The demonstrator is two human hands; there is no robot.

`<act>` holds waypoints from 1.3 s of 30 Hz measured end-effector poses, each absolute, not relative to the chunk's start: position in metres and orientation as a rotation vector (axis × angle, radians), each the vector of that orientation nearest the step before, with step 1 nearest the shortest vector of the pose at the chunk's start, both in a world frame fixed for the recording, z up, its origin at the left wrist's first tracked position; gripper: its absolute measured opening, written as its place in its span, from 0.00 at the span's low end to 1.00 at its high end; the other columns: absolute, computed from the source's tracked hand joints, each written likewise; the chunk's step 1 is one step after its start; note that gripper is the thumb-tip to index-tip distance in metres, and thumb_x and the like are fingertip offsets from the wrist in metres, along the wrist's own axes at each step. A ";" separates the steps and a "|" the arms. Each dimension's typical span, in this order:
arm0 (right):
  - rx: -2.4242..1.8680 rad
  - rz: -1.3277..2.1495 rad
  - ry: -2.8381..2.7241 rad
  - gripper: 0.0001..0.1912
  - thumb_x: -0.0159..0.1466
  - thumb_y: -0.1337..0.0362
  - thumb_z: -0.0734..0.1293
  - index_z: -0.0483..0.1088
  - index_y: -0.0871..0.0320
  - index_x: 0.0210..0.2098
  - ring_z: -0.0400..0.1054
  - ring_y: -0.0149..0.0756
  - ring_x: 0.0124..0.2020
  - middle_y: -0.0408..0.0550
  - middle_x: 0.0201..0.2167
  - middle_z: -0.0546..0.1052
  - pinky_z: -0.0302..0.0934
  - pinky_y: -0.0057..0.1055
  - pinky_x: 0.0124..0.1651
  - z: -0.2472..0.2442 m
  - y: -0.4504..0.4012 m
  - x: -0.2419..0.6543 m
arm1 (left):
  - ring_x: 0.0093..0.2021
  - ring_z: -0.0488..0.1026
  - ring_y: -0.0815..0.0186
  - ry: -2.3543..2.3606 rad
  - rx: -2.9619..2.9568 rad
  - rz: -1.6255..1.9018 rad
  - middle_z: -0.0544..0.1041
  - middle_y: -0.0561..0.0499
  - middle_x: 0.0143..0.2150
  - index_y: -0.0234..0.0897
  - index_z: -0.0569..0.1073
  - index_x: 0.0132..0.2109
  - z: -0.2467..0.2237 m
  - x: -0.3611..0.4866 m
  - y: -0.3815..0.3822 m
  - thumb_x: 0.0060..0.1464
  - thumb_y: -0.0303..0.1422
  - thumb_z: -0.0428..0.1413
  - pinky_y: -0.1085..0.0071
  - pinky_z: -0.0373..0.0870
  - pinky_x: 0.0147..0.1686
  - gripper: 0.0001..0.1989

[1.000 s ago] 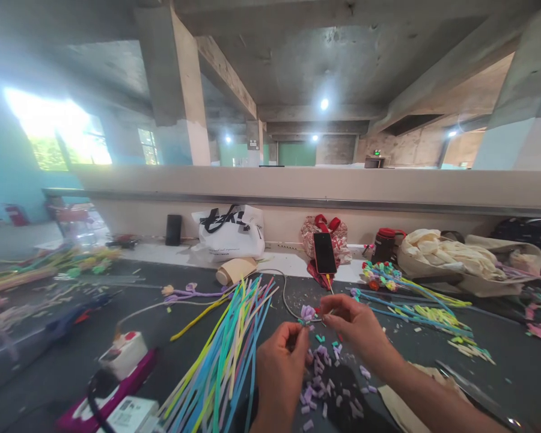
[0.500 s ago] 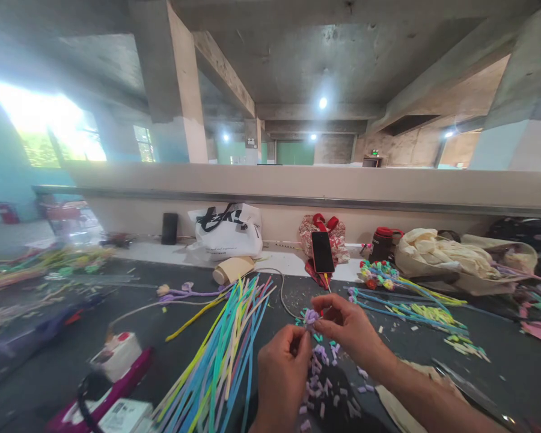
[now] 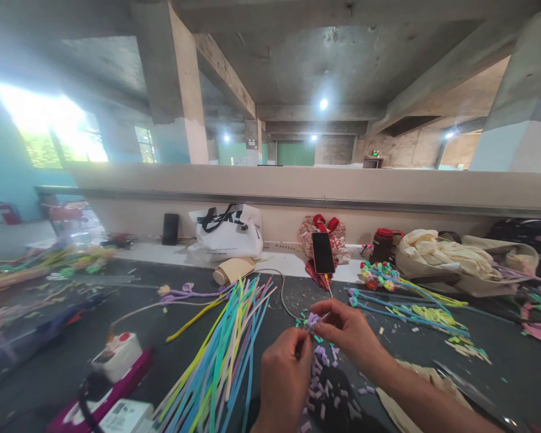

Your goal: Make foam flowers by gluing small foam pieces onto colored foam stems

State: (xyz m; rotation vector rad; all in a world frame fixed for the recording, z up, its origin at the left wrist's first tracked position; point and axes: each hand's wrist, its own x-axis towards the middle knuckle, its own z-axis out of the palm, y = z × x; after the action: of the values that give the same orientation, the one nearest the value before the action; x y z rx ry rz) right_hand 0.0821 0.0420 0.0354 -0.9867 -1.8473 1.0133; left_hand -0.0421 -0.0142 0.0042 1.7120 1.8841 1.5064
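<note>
Between my two hands is a small purple fuzzy pipe-cleaner flower [image 3: 314, 320]. My right hand [image 3: 351, 331] pinches it from the right with thumb and index finger. Just below and to the left, my left hand [image 3: 283, 370] is closed with thumb and index pressed together at the flower's underside; the part in its grip is mostly hidden by the fingers. Under my hands lie many short purple cut pieces [image 3: 329, 391], with a few teal bits [image 3: 318, 339] close to the flower. A bundle of long coloured pipe cleaners [image 3: 220, 355] lies left of my left hand.
A phone [image 3: 323, 252] on a cable leans against a red patterned bag at the back. Finished flower stems [image 3: 379, 276] and yellow pieces lie right. A purple power strip [image 3: 103, 397] is front left; a metal tool [image 3: 469, 391] lies near my right forearm.
My hands stay together at the flower, with the right fingers shifted slightly and the flower turned a little. A blurred shape has appeared at the far left edge.
</note>
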 end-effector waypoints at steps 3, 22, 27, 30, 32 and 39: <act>-0.990 0.988 -1.860 0.10 0.50 0.66 0.66 0.70 0.57 0.34 0.61 0.30 0.23 0.40 0.21 0.69 0.55 0.25 0.26 0.034 0.042 0.081 | 0.24 0.69 0.67 1.863 1.736 1.452 0.74 0.51 0.22 0.39 0.70 0.23 0.007 -0.042 -0.016 0.47 0.32 0.49 0.75 0.57 0.26 0.09; -0.837 0.802 -1.997 0.05 0.54 0.62 0.66 0.72 0.54 0.30 0.64 0.32 0.29 0.45 0.32 0.70 0.58 0.26 0.29 0.041 0.048 0.099 | 0.14 0.64 0.69 1.705 1.400 1.368 0.66 0.57 0.10 0.38 0.69 0.15 0.014 -0.042 -0.011 0.39 0.32 0.51 0.78 0.55 0.15 0.09; -0.746 0.599 -2.325 0.05 0.54 0.65 0.66 0.73 0.53 0.30 0.66 0.34 0.36 0.46 0.33 0.71 0.59 0.27 0.36 0.055 0.047 0.107 | 0.13 0.64 0.70 1.740 1.422 1.201 0.68 0.56 0.11 0.37 0.70 0.16 0.020 -0.040 -0.017 0.39 0.31 0.50 0.77 0.55 0.15 0.09; -0.725 0.541 -2.430 0.04 0.55 0.65 0.66 0.73 0.54 0.30 0.66 0.35 0.37 0.46 0.33 0.71 0.59 0.28 0.37 0.058 0.048 0.112 | 0.16 0.66 0.69 1.742 1.516 1.129 0.70 0.55 0.12 0.37 0.71 0.16 0.021 -0.041 -0.018 0.39 0.31 0.50 0.77 0.55 0.18 0.10; -0.699 0.504 -2.481 0.05 0.55 0.66 0.66 0.73 0.53 0.31 0.66 0.36 0.38 0.46 0.33 0.71 0.59 0.30 0.39 0.058 0.048 0.115 | 0.17 0.66 0.69 1.744 1.563 1.076 0.71 0.54 0.14 0.36 0.72 0.17 0.021 -0.041 -0.018 0.39 0.30 0.49 0.77 0.55 0.18 0.10; -0.638 0.380 -2.605 0.06 0.55 0.63 0.65 0.73 0.52 0.32 0.66 0.36 0.38 0.47 0.35 0.71 0.58 0.31 0.40 0.056 0.046 0.115 | 0.18 0.66 0.70 1.746 1.595 1.041 0.71 0.53 0.15 0.36 0.70 0.15 0.025 -0.040 -0.020 0.37 0.28 0.49 0.77 0.55 0.18 0.10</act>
State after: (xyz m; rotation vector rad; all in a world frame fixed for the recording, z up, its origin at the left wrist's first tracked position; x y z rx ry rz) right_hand 0.1151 0.0461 0.0560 -0.6379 -2.6051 0.3798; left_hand -0.0395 -0.0204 0.0248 1.5951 1.7463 1.0406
